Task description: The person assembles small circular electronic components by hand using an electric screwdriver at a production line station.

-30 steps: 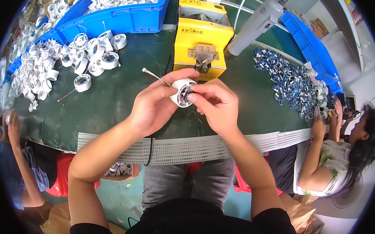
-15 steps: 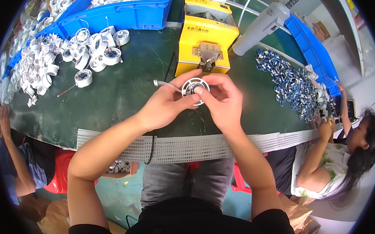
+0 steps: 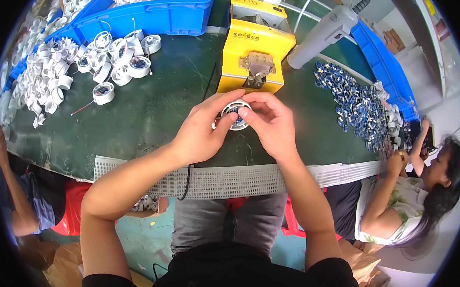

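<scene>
Head view: a green table [image 3: 151, 111] spreads under the work, and left of the yellow machine [image 3: 243, 40] stands a blue bin [image 3: 147, 21], its walls apparently there to contain white parts. Loose heaps lie either side of that machine, presumably for easy reach: white rings [image 3: 47, 79] to its left, blue circuit pieces [image 3: 354, 104] to its right. My left hand [image 3: 201, 127] and right hand [image 3: 275, 123] meet just on its near side, cupping one white ring [image 3: 241, 126] between them, which I judge steadies it from both sides. My two thumbs lie close together over its open face; how the fingers behind it grip, I cannot tell. Inside shows a dark blue board [image 3: 238, 120]; a small white plug [image 3: 214, 125] peeks out beside my left hand.
</scene>
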{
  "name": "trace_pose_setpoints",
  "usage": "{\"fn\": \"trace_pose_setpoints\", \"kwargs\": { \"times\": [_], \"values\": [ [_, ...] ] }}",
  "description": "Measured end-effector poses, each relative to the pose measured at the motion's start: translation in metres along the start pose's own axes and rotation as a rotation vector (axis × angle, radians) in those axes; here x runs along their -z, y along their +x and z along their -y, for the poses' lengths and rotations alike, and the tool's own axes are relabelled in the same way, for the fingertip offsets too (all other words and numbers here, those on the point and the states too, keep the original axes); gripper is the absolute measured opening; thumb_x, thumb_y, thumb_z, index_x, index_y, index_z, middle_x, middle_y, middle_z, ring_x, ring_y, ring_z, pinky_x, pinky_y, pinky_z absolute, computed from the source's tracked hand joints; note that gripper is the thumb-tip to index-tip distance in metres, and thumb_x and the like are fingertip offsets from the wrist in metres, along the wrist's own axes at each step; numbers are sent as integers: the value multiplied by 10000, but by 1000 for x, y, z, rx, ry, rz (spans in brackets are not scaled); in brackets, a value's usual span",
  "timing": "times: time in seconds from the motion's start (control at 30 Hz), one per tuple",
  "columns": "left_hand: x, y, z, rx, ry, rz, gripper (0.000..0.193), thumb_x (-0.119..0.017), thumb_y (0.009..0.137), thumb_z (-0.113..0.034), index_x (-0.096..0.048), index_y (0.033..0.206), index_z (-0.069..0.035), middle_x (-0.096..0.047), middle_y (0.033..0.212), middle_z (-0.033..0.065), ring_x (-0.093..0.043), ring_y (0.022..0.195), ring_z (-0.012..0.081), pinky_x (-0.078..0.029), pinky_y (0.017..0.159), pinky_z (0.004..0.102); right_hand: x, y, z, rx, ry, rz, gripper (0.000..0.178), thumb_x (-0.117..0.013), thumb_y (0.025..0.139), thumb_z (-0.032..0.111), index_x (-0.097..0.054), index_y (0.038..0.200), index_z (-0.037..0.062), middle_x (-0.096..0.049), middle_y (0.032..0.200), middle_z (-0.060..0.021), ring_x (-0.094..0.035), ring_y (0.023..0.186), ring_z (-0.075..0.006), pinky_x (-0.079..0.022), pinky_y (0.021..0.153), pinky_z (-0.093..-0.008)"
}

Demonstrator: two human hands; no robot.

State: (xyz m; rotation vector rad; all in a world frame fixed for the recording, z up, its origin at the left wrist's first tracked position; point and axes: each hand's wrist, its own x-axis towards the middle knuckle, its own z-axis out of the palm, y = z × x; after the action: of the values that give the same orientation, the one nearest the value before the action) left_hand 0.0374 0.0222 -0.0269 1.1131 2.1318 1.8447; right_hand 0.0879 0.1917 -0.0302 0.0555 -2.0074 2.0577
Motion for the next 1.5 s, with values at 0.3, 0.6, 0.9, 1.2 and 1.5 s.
{"fn": "trace_pose_setpoints", "kwargs": {
  "times": [0.3,0.6,0.9,1.2,1.5],
  "values": [
    [-3,-2,1,31,-34,44,458,-507,918,44,-463,1365,-47,-560,1134,160,-632,872,296,-526,699,338,-1,-3,-1,4,-79,33,242,-669,852,-49,-616,1087,-23,-590,1076,-50,-606,983,-138,-521,870,-274],
    [-1,0,0,-72,140,48,459,-514,906,25,-464,1356,-48,-567,1192,198,-576,1048,411,-493,850,426,-2,-2,-3,65,-104,18,212,-668,837,-50,-631,1044,-21,-582,1031,-69,-646,922,-143,-565,777,-264],
    [5,4,11,42,211,-75,341,-552,898,-2,-570,1237,-35,-618,1089,158,-621,872,284,-515,730,340,7,-5,15,98,310,105,301,-526,973,259,-525,1107,-11,-537,1102,-110,-527,1120,-219,-458,984,-496],
    [3,6,1,-34,252,-180,290,-604,850,15,-616,1134,-42,-643,1039,151,-651,801,331,-524,662,357,6,-7,15,177,189,277,584,-494,949,511,-525,1158,-33,-456,1301,-181,-406,1303,-284,-345,1076,-554],
    [0,8,21,-3,65,-194,328,-623,845,28,-610,1166,-34,-650,1028,140,-666,798,239,-533,658,309,13,-3,8,107,437,282,604,-387,975,546,-536,1166,-7,-509,1292,-196,-419,1301,-289,-334,1070,-588]
  ]
}}
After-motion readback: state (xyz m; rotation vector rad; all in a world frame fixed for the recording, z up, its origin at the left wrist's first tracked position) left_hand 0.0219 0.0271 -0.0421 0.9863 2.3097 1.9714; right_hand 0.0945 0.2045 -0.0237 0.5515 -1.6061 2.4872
